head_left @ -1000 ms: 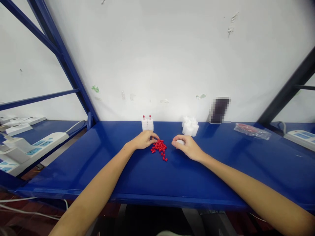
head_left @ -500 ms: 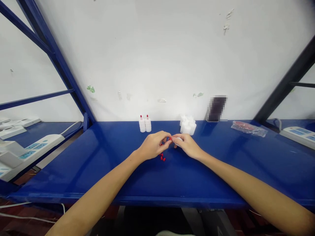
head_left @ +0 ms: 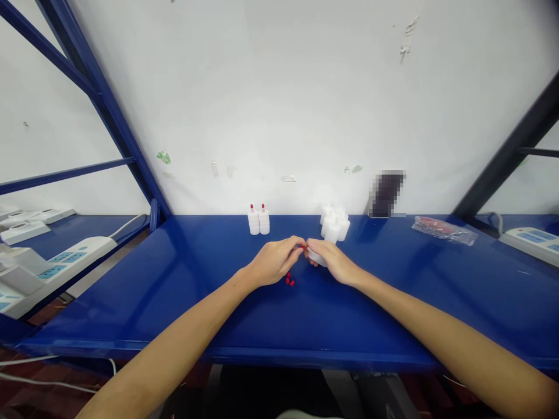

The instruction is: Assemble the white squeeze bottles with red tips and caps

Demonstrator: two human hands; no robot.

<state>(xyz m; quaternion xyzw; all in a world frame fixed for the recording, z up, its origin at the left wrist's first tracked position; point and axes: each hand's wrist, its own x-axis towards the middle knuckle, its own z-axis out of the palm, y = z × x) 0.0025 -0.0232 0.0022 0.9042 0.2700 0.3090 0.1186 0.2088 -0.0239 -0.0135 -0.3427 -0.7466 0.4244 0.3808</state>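
My right hand [head_left: 334, 260] is closed around a white plastic bottle [head_left: 317, 257], mostly covered by the fingers. Its top points left, toward my left hand [head_left: 279, 259]. Between my left thumb and fingertips is a small red cap [head_left: 303, 248], right at the bottle's tip; whether it is seated on it I cannot tell. Several loose red caps [head_left: 289, 280] lie on the blue table just below my left hand. Behind my right hand stands a cluster of white bottles [head_left: 335, 223]. Two white bottles with red caps [head_left: 259, 221] stand side by side farther back, left of centre.
The blue table [head_left: 183, 291] meets a white wall at the back. A clear plastic bag [head_left: 444, 229] with something red lies at the right. A dark pixelated panel [head_left: 387, 193] leans on the wall. Power strips [head_left: 65, 265] and blue frame posts [head_left: 113, 116] flank the table.
My right hand has turned with the bottle, so more of its white body shows below the fingers. My left fingers stay pinched at the red cap. The view has shifted slightly.
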